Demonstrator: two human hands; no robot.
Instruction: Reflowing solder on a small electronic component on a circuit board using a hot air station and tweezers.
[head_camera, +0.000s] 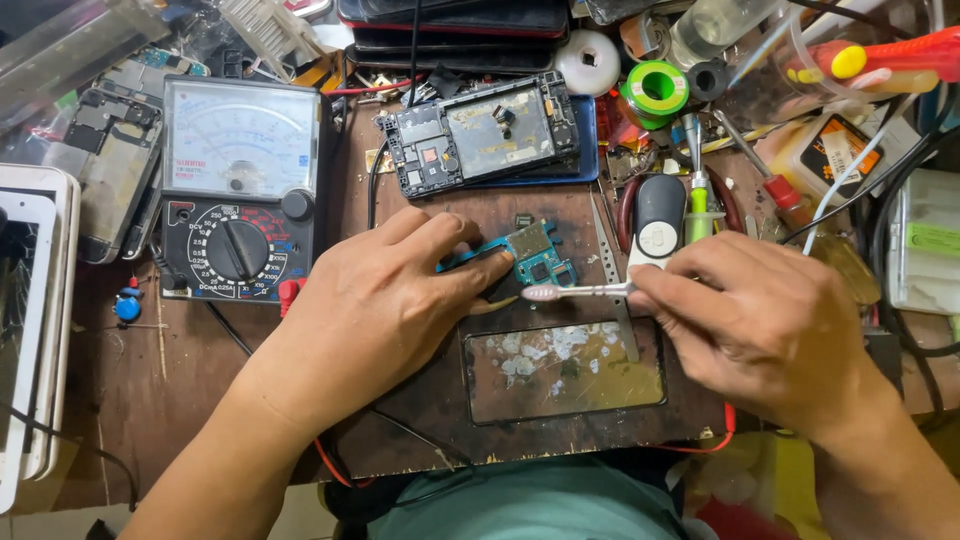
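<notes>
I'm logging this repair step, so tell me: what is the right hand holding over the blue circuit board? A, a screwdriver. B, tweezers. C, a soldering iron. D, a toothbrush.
D: the right hand grips a toothbrush, its bristled head at the edge of the circuit board that the left hand pins down.

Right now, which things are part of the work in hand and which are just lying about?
In hand:
left hand pinning blue circuit board
right hand holding toothbrush

Lying about:
analog multimeter
opened phone frame
solder spool
glass panel
</notes>
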